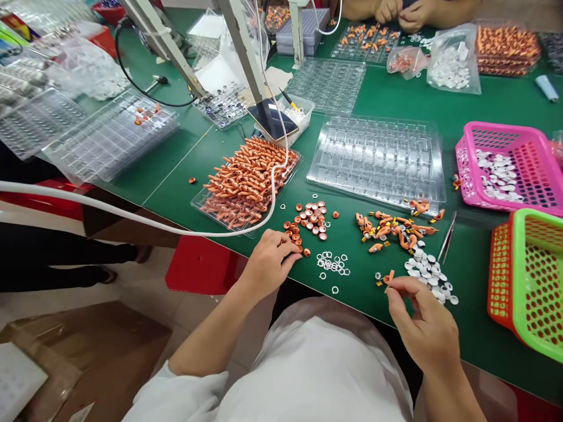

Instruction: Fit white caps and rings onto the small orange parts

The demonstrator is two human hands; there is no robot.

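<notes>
My left hand (271, 262) reaches to the edge of a group of small orange caps (313, 218), its thumb and forefinger closed at one orange cap (306, 252). Between the fingertips of my right hand (422, 316) is a small orange part (389, 276), over the table's near edge. White rings (333, 263) lie loose between my hands. Beyond my right hand are white round pieces (426, 271) and a heap of orange parts with yellow tabs (396, 228). Metal tweezers (447, 237) rest beside the white pieces.
A tray heaped with orange parts (246, 181) stands left of centre, crossed by a white cable (176, 230). Clear trays (378, 158) lie ahead. Pink (528, 132) and green (523, 281) baskets stand at right. Another person's hands (402, 13) are at the far side.
</notes>
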